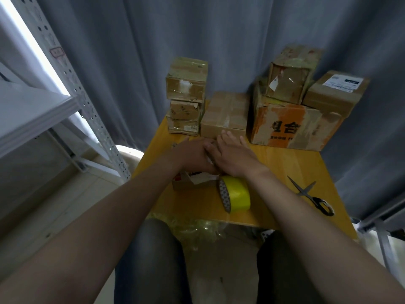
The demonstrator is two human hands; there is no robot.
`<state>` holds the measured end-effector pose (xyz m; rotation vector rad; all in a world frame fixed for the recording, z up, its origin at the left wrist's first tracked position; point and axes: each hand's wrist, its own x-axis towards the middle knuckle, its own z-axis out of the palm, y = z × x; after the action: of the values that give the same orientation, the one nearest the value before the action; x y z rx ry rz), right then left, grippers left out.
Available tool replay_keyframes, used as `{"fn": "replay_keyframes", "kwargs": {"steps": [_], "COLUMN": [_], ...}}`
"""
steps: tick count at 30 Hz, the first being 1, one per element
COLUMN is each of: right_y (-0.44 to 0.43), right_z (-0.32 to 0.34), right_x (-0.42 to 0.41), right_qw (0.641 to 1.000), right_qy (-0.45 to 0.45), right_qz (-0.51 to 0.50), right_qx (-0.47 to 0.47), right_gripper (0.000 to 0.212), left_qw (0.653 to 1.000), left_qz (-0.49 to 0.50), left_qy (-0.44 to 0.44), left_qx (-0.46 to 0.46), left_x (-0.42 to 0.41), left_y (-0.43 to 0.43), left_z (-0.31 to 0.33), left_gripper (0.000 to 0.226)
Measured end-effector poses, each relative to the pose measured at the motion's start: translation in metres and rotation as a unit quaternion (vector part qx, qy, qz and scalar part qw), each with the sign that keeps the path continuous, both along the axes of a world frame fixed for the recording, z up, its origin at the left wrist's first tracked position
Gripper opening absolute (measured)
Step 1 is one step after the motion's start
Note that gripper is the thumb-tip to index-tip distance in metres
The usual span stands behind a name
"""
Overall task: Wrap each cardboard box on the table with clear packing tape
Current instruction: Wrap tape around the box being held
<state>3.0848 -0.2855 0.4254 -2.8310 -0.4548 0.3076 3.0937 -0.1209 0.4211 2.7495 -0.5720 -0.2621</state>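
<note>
Wooden table [285, 163] stands before grey curtain [131, 62].

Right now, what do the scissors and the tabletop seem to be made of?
Scissors: dull grey blades, likely steel; black loop handles, probably plastic. Tabletop: looks like wood or wood-look laminate, honey-coloured with faint grain lines and a soft sheen; which of the two I cannot tell.

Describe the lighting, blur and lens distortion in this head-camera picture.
Head view: dim, flat light, except an overexposed strip beside the shelf rack at upper left; wide-angle distortion bows the rack and stretches the forearms; the left hand and right hand look blurred; a faint sheen on the yellow tape roll.
</note>
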Motion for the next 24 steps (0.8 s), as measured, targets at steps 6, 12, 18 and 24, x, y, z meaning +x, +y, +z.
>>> {"fn": "replay_keyframes", "kwargs": {"steps": [6, 12, 18, 24], "right_y": [-0.013, -0.033, -0.041, -0.041], "right_z": [-0.001, -0.009, -0.013, -0.014], "right_x": [-0.027, -0.035, -0.029, -0.028], "right_qw": [0.997, 0.980, 0.974, 0.974], "right_qy": [0.013, 0.039, 0.042, 0.037], "right_qz": [0.032, 0.051, 0.072, 0.080], "right_qx": [0.062, 0.189, 0.209, 0.207], "right_gripper": [0.072, 0.056, 0.053, 0.052], "left_qw": [1.000, 1.000, 0.950, 0.938], "left_qz": [0.000, -0.005, 0.061, 0.218], "left_qy": [0.006, -0.014, -0.183, 0.112], "left_qx": [-0.001, 0.010, 0.246, -0.245], "left_x": [0.003, 0.010, -0.039, -0.108], "left_y": [-0.001, 0.001, -0.017, -0.046], "left_z": [0.003, 0.002, 0.008, -0.009], "left_gripper": [0.077, 0.094, 0.054, 0.032]}}
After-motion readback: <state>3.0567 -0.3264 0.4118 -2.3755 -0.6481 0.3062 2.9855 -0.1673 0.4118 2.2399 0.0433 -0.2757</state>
